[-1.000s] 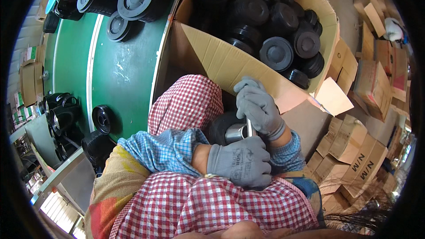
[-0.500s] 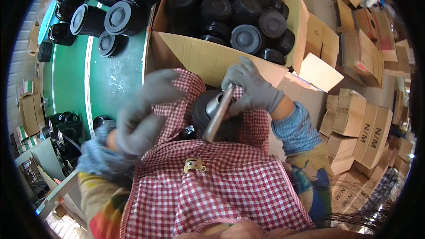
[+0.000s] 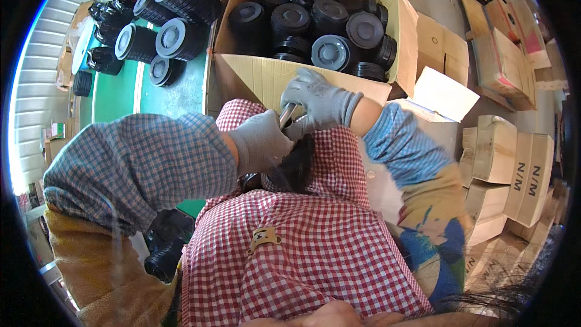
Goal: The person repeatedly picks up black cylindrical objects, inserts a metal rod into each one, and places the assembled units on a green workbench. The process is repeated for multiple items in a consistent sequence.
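Observation:
In grey gloves, both my hands are closed together over my lap. My right hand (image 3: 321,100) grips the upper end of a flat metal bar (image 3: 288,115). My left hand (image 3: 263,140) is wrapped at the bar's lower part, its fingertips close to the right hand's fingers and partly hidden. Below them a black round part (image 3: 290,172) rests in my lap on the red checked apron (image 3: 290,254). My hands cover much of that part, so how the bar meets it cannot be seen.
An open cardboard box (image 3: 302,75) full of black ribbed cylindrical parts stands just beyond my hands. At the far left, a green table (image 3: 193,79) bears stacks of similar black parts (image 3: 181,39). Cardboard cartons (image 3: 496,148) are piled at the right.
My left hand, blurred and apart at the left before, has come right and closed at the bar. My right hand has shifted slightly left and up with the bar.

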Available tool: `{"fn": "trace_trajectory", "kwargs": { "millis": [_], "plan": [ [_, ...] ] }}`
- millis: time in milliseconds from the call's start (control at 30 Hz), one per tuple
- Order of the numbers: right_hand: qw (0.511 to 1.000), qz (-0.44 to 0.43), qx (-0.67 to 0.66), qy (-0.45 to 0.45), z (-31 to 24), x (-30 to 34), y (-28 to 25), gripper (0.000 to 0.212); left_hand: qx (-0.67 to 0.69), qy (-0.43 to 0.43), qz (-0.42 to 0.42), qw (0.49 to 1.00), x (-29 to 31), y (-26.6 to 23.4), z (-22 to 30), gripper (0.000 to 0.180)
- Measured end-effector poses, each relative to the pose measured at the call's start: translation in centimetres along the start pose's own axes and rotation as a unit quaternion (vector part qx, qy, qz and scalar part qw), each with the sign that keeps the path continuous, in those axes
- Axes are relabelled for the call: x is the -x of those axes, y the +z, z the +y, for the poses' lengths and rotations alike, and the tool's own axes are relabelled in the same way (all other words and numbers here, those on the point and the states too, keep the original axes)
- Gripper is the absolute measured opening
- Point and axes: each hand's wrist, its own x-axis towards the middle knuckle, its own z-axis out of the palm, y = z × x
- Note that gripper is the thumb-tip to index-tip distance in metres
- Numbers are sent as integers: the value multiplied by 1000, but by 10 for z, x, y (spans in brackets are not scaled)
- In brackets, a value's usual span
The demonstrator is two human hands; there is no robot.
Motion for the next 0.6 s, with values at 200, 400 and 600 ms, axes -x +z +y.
{"fn": "trace_trajectory", "kwargs": {
  "millis": [200,400,600],
  "plan": [
    [997,-68,-39,20,0,2,-7,64,219,-18,23,975,-6,-10,-5,50],
    [986,-70,-5,153,-37,28,-12,64,122,136,-28,983,-19,-21,-34,49],
    [974,-221,-43,4,7,1,-34,62,119,118,-63,984,-10,-34,-22,46]
  ]
}}
